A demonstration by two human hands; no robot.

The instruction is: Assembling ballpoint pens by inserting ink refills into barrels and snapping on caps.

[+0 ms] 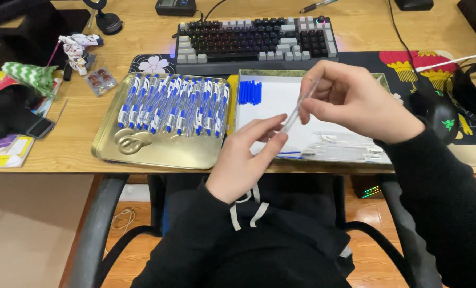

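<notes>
Seen from above, two hands hold a clear pen barrel [300, 109] over a white tray [280, 98] on a wooden desk [62, 149]. The right hand [355, 101] pinches the barrel's upper end; the left hand [248, 152] grips its lower end with fingertips. To the left, a gold tin tray [158, 152] holds a row of blue-and-white pens [174, 104] — a keyboard [256, 40] sits behind.

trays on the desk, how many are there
2. A gold metal tray on the left holds assembled blue and white pens; a white-lined tray to its right holds blue caps and clear pen parts.
</notes>
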